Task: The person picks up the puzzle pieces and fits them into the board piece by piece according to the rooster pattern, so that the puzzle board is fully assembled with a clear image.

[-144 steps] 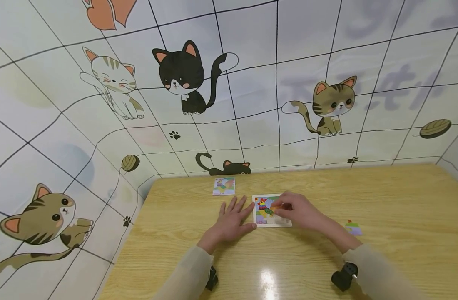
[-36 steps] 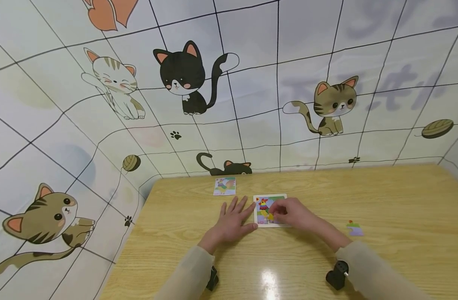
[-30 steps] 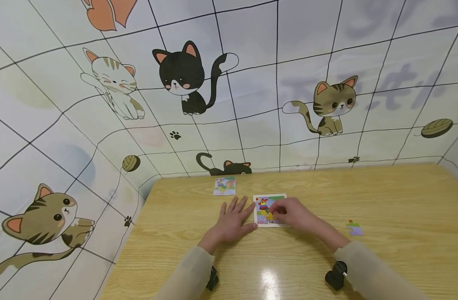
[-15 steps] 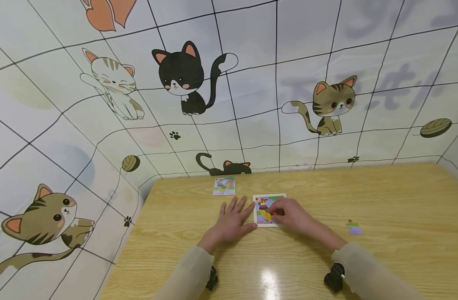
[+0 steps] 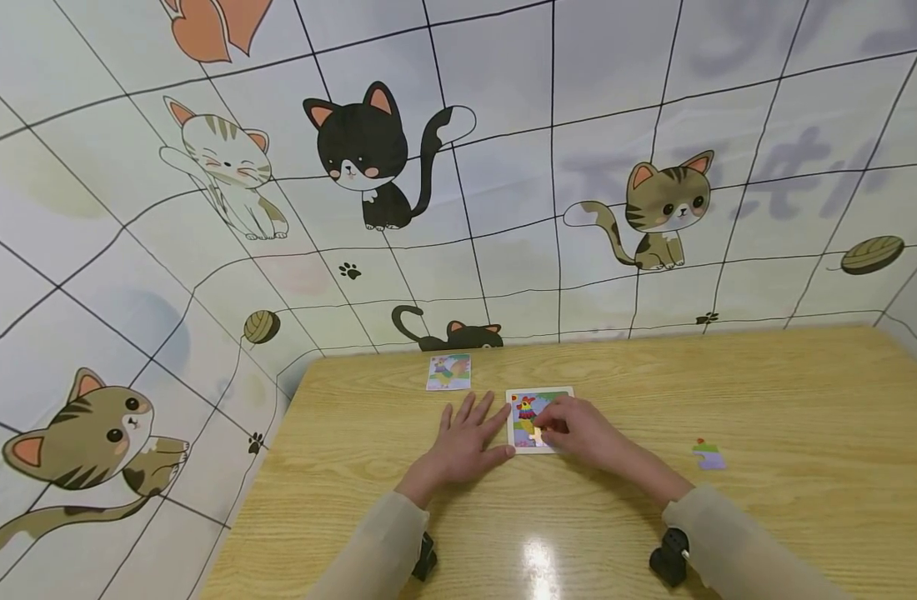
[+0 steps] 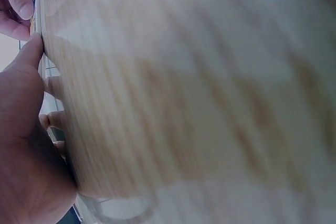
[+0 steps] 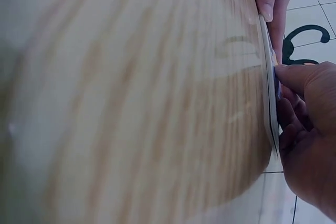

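Observation:
A square jigsaw puzzle (image 5: 522,432) with a white frame and a colourful rooster picture lies on the wooden table. My left hand (image 5: 464,442) lies flat and spread at its left side, with thumb and index finger touching the frame. Over the puzzle's lower middle, my right hand (image 5: 584,428) pinches a puzzle piece (image 5: 537,436) that catches a bright glare. The right fingers hide the picture's right part. In the right wrist view, the right thumb (image 7: 294,76) presses close to the puzzle's surface, the other fingers curled beneath.
A loose puzzle piece (image 5: 709,455), green and lilac, lies to the right of the right forearm. Behind the left hand is a small rooster picture card (image 5: 449,372). A cloth wall (image 5: 518,183) printed with cats rises at the table's back edge.
Since the oldest frame, my right hand has come slightly left and lower over the puzzle, bringing a piece to its lower middle. Lately that spot turned from yellow to glare. My left hand stays put.

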`<state>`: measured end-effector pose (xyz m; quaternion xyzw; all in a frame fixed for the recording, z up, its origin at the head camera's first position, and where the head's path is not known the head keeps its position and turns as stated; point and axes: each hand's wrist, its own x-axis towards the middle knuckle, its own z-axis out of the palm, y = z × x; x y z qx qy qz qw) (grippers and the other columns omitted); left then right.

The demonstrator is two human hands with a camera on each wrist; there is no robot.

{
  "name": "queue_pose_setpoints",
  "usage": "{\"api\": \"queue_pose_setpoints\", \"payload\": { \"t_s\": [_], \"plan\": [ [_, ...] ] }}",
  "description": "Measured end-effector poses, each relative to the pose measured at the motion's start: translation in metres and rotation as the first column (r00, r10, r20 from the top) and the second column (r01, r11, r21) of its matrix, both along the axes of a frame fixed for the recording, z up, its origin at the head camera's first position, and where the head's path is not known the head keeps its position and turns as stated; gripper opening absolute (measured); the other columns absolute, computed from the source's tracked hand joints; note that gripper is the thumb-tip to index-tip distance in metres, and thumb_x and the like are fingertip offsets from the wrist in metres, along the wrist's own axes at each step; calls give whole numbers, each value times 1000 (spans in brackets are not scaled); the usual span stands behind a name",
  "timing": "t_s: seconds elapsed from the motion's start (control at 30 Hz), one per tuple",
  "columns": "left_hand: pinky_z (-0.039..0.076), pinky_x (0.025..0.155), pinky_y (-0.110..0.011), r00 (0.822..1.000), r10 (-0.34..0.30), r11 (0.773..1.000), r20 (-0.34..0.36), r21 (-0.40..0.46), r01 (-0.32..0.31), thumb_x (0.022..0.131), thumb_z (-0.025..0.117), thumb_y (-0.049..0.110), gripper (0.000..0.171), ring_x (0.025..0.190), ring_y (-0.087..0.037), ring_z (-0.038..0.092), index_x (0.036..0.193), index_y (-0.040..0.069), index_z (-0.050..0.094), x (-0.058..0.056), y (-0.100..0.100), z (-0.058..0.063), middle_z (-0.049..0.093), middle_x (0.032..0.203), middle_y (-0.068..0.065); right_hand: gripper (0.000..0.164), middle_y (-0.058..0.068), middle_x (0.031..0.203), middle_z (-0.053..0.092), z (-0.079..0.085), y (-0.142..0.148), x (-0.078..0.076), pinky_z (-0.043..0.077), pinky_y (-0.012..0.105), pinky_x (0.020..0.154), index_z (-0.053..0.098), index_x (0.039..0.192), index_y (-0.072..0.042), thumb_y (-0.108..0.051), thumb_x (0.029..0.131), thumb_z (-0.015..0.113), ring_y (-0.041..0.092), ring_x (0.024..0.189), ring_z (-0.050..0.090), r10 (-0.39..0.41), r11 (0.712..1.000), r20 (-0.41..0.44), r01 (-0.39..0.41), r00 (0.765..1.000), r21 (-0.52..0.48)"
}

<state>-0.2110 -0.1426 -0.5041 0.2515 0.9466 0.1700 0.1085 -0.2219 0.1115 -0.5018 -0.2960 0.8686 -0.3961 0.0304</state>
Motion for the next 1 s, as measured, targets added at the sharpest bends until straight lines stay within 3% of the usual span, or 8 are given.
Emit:
{"api": "queue_pose_setpoints", "payload": {
  "t_s": [0.2, 0.5, 0.73, 1.0],
  "plan": [
    [3, 119, -66, 1000, 5, 1000, 12, -26, -5, 106, 47, 53, 68, 156, -37, 2, 164, 22, 30, 2, 1, 8, 13, 171, -9, 11, 1, 98, 61, 3, 0, 2, 47, 27, 70, 75, 103, -5, -2, 93, 73, 10, 82, 52, 7, 1000, -10, -6, 1000, 13],
    [5, 119, -66, 1000, 6, 999, 2, -45, -6, 106, 46, 55, 68, 157, -37, 3, 164, 22, 31, 1, 1, 8, 14, 171, -8, 10, 0, 99, 61, 0, 1, 0, 48, 26, 70, 77, 101, -7, -1, 92, 74, 12, 83, 54, 7, 1000, 21, -7, 1000, -1],
    [6, 119, -66, 1000, 5, 999, -3, -48, -6, 105, 46, 55, 69, 156, -37, 3, 163, 22, 31, 1, 1, 7, 14, 171, -9, 10, 0, 99, 64, -2, 3, -3, 52, 31, 78, 80, 98, -6, 0, 90, 76, 18, 92, 60, 55, 998, -55, -54, 997, 16],
    [4, 118, -67, 1000, -4, 999, 3, -35, 4, 106, 46, 54, 69, 156, -38, 2, 164, 21, 30, 1, 0, 6, 13, 171, -10, 17, 2, 105, 63, -1, 9, -3, 52, 32, 80, 80, 107, -3, -1, 91, 75, 18, 95, 59, 100, 995, -85, -98, 991, 38]
  ]
}}
